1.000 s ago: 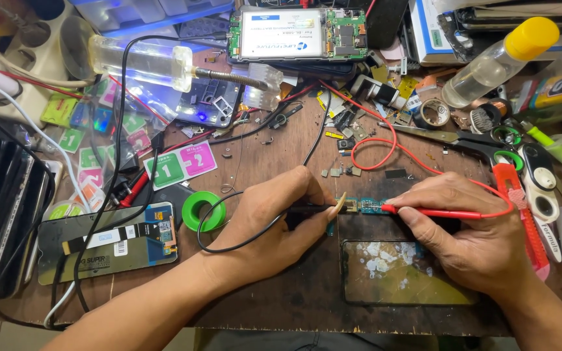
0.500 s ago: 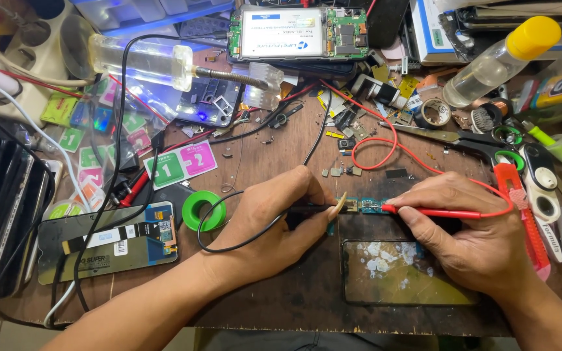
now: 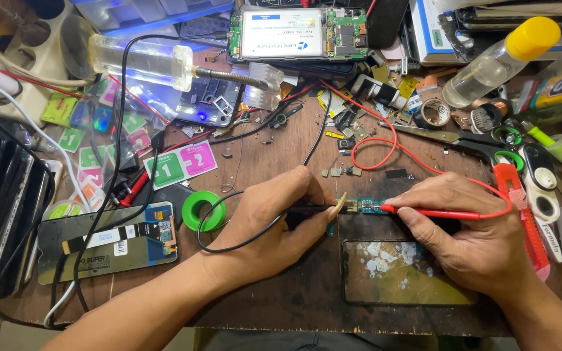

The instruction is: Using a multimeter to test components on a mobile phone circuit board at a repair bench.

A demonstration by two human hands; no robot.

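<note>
The left hand (image 3: 274,218) keeps a clenched grip on a black test probe (image 3: 313,209), its pale tip set against the left end of a small green circuit board (image 3: 362,206) that lies flat on the wooden counter (image 3: 281,305). The right hand (image 3: 469,231) pinches a red test probe (image 3: 437,212) between thumb and forefinger, the point touching the same board from the right, so both tips meet on it between the two hands. A black lead (image 3: 229,244) loops from the left hand across the counter, and a red lead (image 3: 385,140) curls away behind the board. Just in front of the board, partly under the right hand, lies a phone with a cracked dark screen (image 3: 391,276). Left of the left hand sits a green tape roll (image 3: 203,210), and beyond it a phone display panel (image 3: 108,242) with its flex cable. Right of the right hand lie a red utility knife (image 3: 521,208) and green-handled scissors (image 3: 482,146). At the far edge rest an opened phone with its battery showing (image 3: 297,32) and a clear bottle with a yellow cap (image 3: 499,62).
</note>
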